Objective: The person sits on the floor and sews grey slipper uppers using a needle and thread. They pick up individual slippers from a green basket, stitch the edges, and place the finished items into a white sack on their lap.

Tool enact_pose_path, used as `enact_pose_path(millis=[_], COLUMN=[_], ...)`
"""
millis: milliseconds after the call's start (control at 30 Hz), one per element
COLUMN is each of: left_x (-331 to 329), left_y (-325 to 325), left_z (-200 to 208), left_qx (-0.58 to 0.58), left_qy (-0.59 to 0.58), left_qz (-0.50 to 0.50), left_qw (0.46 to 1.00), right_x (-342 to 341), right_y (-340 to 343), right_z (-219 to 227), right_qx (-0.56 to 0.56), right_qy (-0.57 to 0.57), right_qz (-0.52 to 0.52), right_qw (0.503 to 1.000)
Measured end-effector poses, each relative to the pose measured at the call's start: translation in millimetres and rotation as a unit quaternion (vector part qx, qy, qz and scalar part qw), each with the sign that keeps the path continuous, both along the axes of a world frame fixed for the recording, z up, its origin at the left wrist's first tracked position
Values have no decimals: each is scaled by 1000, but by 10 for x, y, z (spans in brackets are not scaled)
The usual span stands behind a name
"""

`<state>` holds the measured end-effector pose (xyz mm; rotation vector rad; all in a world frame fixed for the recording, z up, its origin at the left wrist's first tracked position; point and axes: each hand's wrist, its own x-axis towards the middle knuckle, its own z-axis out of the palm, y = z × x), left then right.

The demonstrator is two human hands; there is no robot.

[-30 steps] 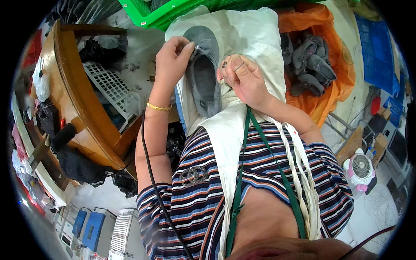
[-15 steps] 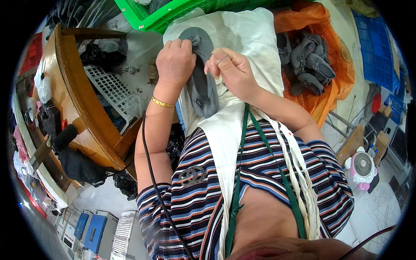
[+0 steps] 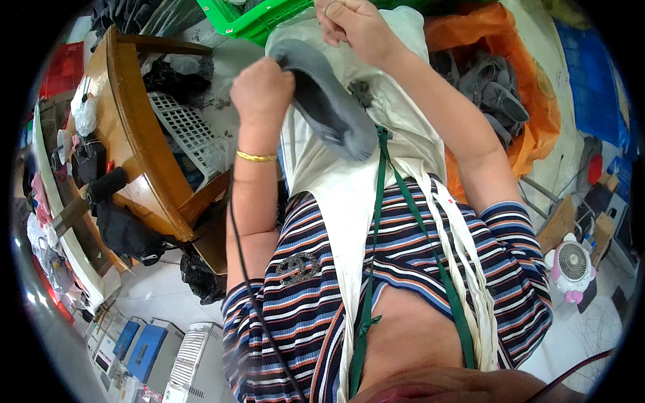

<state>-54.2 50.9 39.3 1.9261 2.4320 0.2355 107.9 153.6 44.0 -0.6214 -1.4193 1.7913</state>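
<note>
A grey fabric shoe [image 3: 336,121] hangs tilted over the white cloth on my lap, its opening toward me. My left hand [image 3: 262,91] is closed on the shoe's far-left end. Farther away and to the right, my right hand [image 3: 359,30] is raised clear of the shoe, fingers pinched together near the green basket. Whatever is between those fingertips, if anything, is too small to tell. A small dark tuft or scrap [image 3: 361,93] lies on the white apron [image 3: 403,117] just right of the shoe.
Beyond my lap is a green plastic basket [image 3: 259,20]. An orange sack [image 3: 544,127] at the right holds several grey shoes [image 3: 494,87]. To the left stand a curved wooden table [image 3: 138,144] and a white crate [image 3: 185,124]. A small fan [image 3: 571,262] stands at the right.
My right hand has moved up and away from the shoe, toward the green basket. The shoe has tilted, its near end swinging right, while my left hand keeps hold of it.
</note>
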Motion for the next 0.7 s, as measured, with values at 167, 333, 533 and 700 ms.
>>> enact_pose_path(millis=[167,333,533,700], left_x=[389,199,199,-8], left_y=[-239,-354,-654,-576], left_z=[-172,7,297,-72], left_qx=[-70,-111,-189,-123], left_qy=[-39,-6,-19,-107], left_qz=[6,30,38,41], left_qw=[997,993,981,986], right_x=[209,314,393,304], right_y=[-101,-537,-761,-908], right_z=[-163,-98,103,105], right_qx=[38,-7,109,91], right_qy=[-152,-65,-115,-53], right_qz=[-17,-4,94,75], right_qw=[988,998,983,992])
